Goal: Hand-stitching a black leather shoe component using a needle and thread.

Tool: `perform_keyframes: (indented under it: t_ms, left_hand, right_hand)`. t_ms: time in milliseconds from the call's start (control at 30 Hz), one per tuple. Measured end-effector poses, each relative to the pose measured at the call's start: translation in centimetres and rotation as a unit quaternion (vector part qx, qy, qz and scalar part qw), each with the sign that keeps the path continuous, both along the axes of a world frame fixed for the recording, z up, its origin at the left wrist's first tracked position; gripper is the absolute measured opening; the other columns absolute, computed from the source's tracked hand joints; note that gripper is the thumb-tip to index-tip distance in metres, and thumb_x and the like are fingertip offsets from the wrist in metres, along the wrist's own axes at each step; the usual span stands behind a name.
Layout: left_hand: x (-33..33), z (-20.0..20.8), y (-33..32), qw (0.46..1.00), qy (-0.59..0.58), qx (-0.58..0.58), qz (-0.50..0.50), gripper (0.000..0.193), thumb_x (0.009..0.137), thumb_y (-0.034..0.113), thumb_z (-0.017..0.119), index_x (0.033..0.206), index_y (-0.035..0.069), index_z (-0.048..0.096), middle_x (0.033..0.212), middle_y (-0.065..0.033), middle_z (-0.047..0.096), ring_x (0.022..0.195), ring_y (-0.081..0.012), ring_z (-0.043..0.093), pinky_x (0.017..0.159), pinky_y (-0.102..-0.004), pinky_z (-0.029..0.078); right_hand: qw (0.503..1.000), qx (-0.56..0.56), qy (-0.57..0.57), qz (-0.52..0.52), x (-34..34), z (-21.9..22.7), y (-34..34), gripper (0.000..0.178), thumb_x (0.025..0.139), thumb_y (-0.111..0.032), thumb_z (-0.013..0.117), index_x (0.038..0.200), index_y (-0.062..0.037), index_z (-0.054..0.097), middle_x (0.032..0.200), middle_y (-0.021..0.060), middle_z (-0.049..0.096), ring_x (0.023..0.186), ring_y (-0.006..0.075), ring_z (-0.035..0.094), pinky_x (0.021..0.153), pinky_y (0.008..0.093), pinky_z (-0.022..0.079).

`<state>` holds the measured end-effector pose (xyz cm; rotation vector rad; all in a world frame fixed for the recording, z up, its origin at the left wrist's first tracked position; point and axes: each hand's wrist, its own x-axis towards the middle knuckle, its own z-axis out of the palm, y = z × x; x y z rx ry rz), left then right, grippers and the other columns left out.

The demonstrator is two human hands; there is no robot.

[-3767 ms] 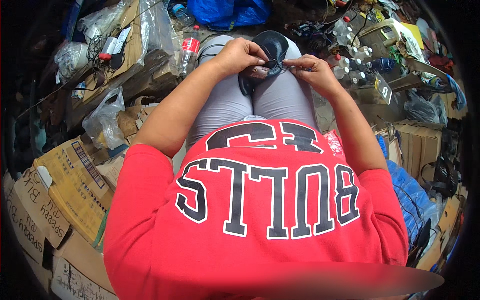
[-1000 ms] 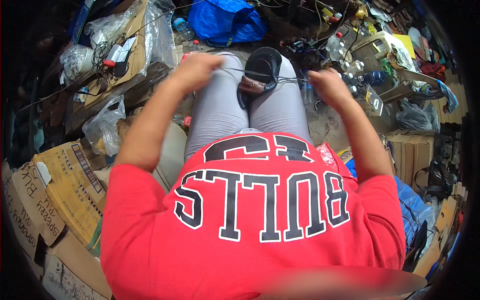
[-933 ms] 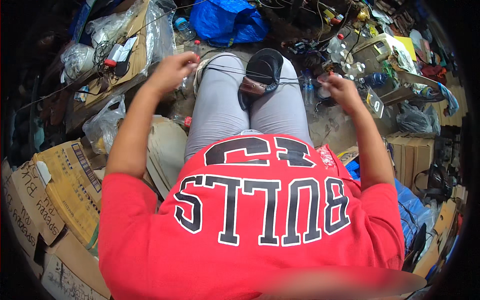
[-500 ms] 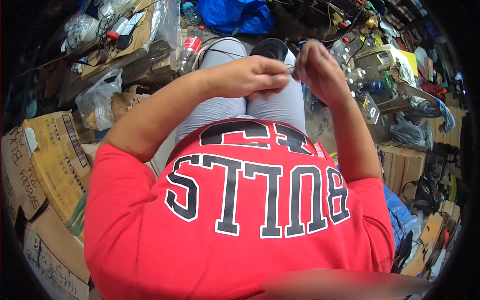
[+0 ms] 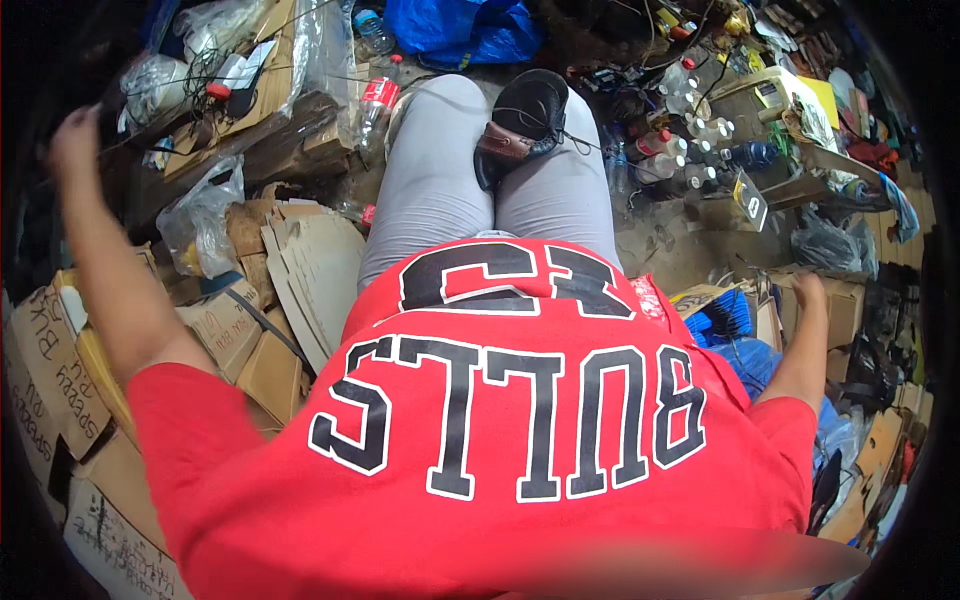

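Note:
A dark shoe [image 5: 528, 115] with a brown leather panel rests across my thighs, near the knees. Thin dark thread trails from its right side over my grey trouser leg. My left hand [image 5: 76, 140] is stretched out far to the left, its fingers closed; anything in them is too small to make out. Out to the right, my right hand [image 5: 809, 289] is closed too, beside a cardboard box [image 5: 843, 310], and its contents are hidden. Neither hand touches the shoe.
Flattened cardboard [image 5: 312, 275] and marked boxes [image 5: 50, 370] crowd the left. A red-labelled plastic bottle [image 5: 378, 100] stands by my left knee. Several bottles [image 5: 660, 155] sit right of my legs. A blue plastic bag [image 5: 465, 30] lies ahead, and blue sheeting [image 5: 745, 360] is under my right arm.
Both hands were close together above the shoe. They have swung wide apart, left hand to the far left and right hand out to the right, uncovering the shoe.

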<state>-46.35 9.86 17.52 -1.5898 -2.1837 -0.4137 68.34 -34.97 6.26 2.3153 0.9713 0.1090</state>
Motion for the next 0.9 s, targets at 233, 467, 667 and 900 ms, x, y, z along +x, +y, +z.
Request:
perform_keyframes:
  t_ms: [233,467,667,900]
  left_hand:
    - [34.3,-11.6,-12.2,0.75,-0.274,-0.205,-0.566,0.048,0.076,0.001,0.06,0.122,0.013,0.056,0.121,-0.0098,0.057,0.113,-0.0236,0.052,0.097,-0.0316,0.039]
    - [34.4,-12.5,-12.5,0.704,-0.366,-0.395,-0.463,0.021,0.083,0.021,0.062,0.082,0.0,0.062,0.071,-0.0007,0.056,0.071,-0.0086,0.049,0.065,-0.0255,0.041]
    - [17.5,-16.1,-7.7,0.739,-0.532,-0.288,-0.296,0.024,0.088,0.026,0.057,0.09,0.004,0.065,0.077,-0.0003,0.06,0.076,-0.0115,0.054,0.073,-0.0255,0.041]
    - [33.3,-11.8,-10.1,0.844,-0.24,-0.105,-0.469,0.037,0.079,0.014,0.063,0.115,0.005,0.058,0.122,-0.0149,0.054,0.114,-0.0291,0.051,0.097,-0.0344,0.038]
  right_hand:
    - [0.661,0.139,0.726,0.129,-43.5,-1.1,21.9,0.048,0.084,-0.023,0.063,0.129,-0.0115,0.049,0.107,0.0052,0.059,0.087,0.0118,0.052,0.077,0.0267,0.043]
    - [0.589,0.153,0.792,0.053,-45.6,-4.2,23.0,0.025,0.085,-0.034,0.062,0.08,-0.0108,0.058,0.066,-0.0082,0.047,0.059,0.0033,0.038,0.054,0.0186,0.03]
    - [0.555,0.291,0.773,-0.098,-34.9,-6.5,19.7,0.019,0.086,-0.028,0.058,0.097,-0.0126,0.06,0.069,-0.0087,0.041,0.057,0.0043,0.033,0.054,0.0205,0.026]
    - [0.734,0.262,0.604,0.17,-38.9,-5.7,21.8,0.036,0.089,-0.016,0.054,0.124,-0.0097,0.054,0.078,0.0025,0.049,0.065,0.0113,0.048,0.062,0.0252,0.042]
